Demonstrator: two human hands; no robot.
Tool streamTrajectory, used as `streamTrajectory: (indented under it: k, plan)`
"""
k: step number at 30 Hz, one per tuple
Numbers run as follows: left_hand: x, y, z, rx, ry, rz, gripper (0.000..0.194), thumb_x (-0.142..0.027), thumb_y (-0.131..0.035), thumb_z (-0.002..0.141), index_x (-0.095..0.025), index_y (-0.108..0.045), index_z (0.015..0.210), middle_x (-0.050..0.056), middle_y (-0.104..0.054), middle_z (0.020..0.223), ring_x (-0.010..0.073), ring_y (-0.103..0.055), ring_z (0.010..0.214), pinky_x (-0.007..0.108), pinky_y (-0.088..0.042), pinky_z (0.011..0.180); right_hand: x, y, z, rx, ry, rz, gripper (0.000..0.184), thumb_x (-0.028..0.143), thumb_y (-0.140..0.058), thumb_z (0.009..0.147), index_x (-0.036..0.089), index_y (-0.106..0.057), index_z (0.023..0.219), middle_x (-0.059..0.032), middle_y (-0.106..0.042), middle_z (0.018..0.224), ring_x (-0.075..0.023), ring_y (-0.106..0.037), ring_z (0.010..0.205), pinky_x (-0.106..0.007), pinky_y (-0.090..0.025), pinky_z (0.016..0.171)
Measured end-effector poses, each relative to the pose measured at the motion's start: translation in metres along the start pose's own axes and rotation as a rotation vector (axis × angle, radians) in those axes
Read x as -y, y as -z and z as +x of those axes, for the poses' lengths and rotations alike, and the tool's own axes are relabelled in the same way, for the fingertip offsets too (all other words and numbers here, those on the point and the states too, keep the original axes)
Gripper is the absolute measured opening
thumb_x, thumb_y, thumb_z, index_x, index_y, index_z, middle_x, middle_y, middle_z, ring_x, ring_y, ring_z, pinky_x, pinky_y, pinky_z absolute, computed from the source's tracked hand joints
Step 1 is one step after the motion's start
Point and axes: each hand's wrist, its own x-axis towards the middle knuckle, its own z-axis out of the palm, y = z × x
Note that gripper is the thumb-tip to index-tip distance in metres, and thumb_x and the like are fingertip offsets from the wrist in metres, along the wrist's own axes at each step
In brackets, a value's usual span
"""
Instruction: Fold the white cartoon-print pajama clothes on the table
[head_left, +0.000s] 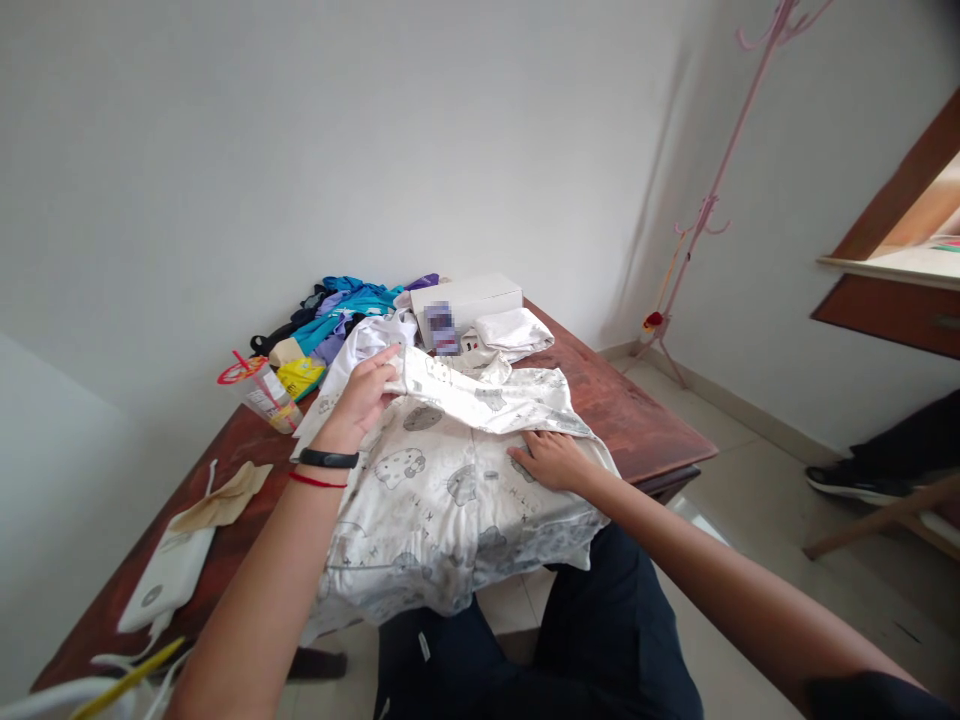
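Cartoon-cat-print shirt (pixel 420 500) is lying spread across the near part of the dark red wooden table (pixel 630 410), its lower part hanging over the edge above the person's dark trousers (pixel 615 630). And look at the left hand (pixel 367 393): it's pinching the end of a sleeve (pixel 491 398) between thumb and fingers, holding that end up while the sleeve is stretching across the shirt toward the right. Over on the other side, the right hand (pixel 556 460) is resting palm down on the fabric, fingers lying close together by the sleeve's lower edge, thumb pointing out to the side. A black wristband (pixel 328 459) and a red cord bracelet (pixel 318 481) are circling the left wrist. Behind the shirt, a folded white garment (pixel 514 332) is sitting just in front of a white box (pixel 484 292), and to their left a heap of blue, purple and dark clothes (pixel 352 305) is piling up near the wall. Nearer the left edge, a plastic cup (pixel 268 395) with a straw is standing at a tilt beside a yellow packet (pixel 301 377), while a white power bank (pixel 169 575) is lying closer in, a tan cloth (pixel 225 500) partly covering its far end.
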Motion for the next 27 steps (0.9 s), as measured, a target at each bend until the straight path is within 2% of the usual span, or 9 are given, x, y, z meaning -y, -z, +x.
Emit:
streamTrajectory:
  k: [3, 6, 9, 13, 17, 21, 24, 27]
  plan:
    - [-0.031, -0.013, 0.002, 0.005, -0.057, -0.06, 0.073, -0.006, -0.059, 0.064, -0.011, -0.065, 0.136, 0.003, -0.065, 0.082, 0.0114, -0.059, 0.064, 0.021, -0.051, 0.058, -0.009, 0.0, 0.018, -0.047, 0.008, 0.068, 0.064, 0.054, -0.031, 0.105, 0.012, -0.053, 0.149, -0.0177, -0.058, 0.148, -0.0331, -0.048, 0.143, -0.046, -0.029, 0.122]
    - [-0.049, -0.02, 0.002, 0.047, -0.091, -0.104, 0.072, -0.005, -0.059, 0.064, -0.01, -0.065, 0.136, 0.004, -0.065, 0.087, 0.0138, -0.064, 0.072, 0.023, -0.055, 0.064, -0.02, -0.001, 0.027, -0.104, 0.008, 0.149, 0.068, 0.058, -0.034, 0.103, 0.017, -0.043, 0.158, -0.0102, -0.046, 0.16, -0.0304, -0.034, 0.152, -0.044, -0.021, 0.128]
    - [-0.057, -0.021, -0.001, 0.063, -0.104, -0.115, 0.073, -0.006, -0.061, 0.064, -0.009, -0.063, 0.136, 0.004, -0.065, 0.086, 0.0126, -0.062, 0.068, 0.024, -0.056, 0.062, -0.026, -0.002, 0.027, -0.131, -0.006, 0.207, 0.075, 0.063, -0.039, 0.1, 0.02, -0.038, 0.16, -0.0069, -0.04, 0.164, -0.0306, -0.027, 0.155, -0.042, -0.018, 0.129]
    - [-0.054, -0.015, -0.002, 0.038, -0.105, -0.085, 0.077, -0.006, -0.061, 0.064, -0.012, -0.06, 0.141, 0.001, -0.065, 0.081, 0.0097, -0.057, 0.062, 0.022, -0.055, 0.059, -0.031, 0.0, 0.027, -0.205, -0.067, 0.245, 0.071, 0.057, -0.038, 0.101, 0.023, -0.034, 0.162, -0.0031, -0.034, 0.167, -0.0314, -0.022, 0.157, -0.046, -0.018, 0.13]
    - [-0.031, 0.001, 0.008, 0.011, -0.054, -0.004, 0.084, -0.006, -0.06, 0.062, -0.012, -0.056, 0.145, 0.001, -0.067, 0.083, 0.0099, -0.058, 0.063, 0.021, -0.054, 0.06, -0.037, -0.002, 0.031, -0.283, -0.011, 0.226, 0.065, 0.052, -0.037, 0.101, 0.03, -0.035, 0.162, 0.0028, -0.033, 0.166, -0.0296, -0.016, 0.159, -0.048, -0.013, 0.131]
    - [0.016, 0.025, 0.022, 0.043, 0.045, 0.152, 0.086, -0.01, -0.059, 0.062, -0.01, -0.054, 0.148, 0.003, -0.071, 0.085, 0.0114, -0.061, 0.064, 0.02, -0.052, 0.06, -0.043, -0.008, 0.03, -0.274, -0.016, 0.23, 0.063, 0.054, -0.038, 0.1, 0.03, -0.041, 0.159, 0.0033, -0.036, 0.165, -0.0294, -0.018, 0.158, -0.046, -0.011, 0.132]
    - [0.061, 0.042, 0.026, 0.127, 0.126, 0.33, 0.08, -0.013, -0.058, 0.064, -0.009, -0.058, 0.144, 0.009, -0.077, 0.103, 0.0174, -0.069, 0.08, 0.027, -0.056, 0.073, -0.048, -0.01, 0.027, -0.234, -0.06, 0.257, 0.063, 0.054, -0.038, 0.101, 0.03, -0.04, 0.159, 0.003, -0.042, 0.162, -0.0285, -0.025, 0.156, -0.045, -0.017, 0.131]
    - [0.096, 0.056, 0.026, 0.144, 0.073, 0.469, 0.075, -0.017, -0.057, 0.067, -0.011, -0.061, 0.142, 0.014, -0.071, 0.129, 0.0238, -0.07, 0.107, 0.034, -0.055, 0.094, -0.051, -0.011, 0.025, -0.21, -0.047, 0.256, 0.063, 0.05, -0.039, 0.101, 0.031, -0.038, 0.16, 0.0038, -0.045, 0.16, -0.0276, -0.03, 0.155, -0.044, -0.02, 0.13]
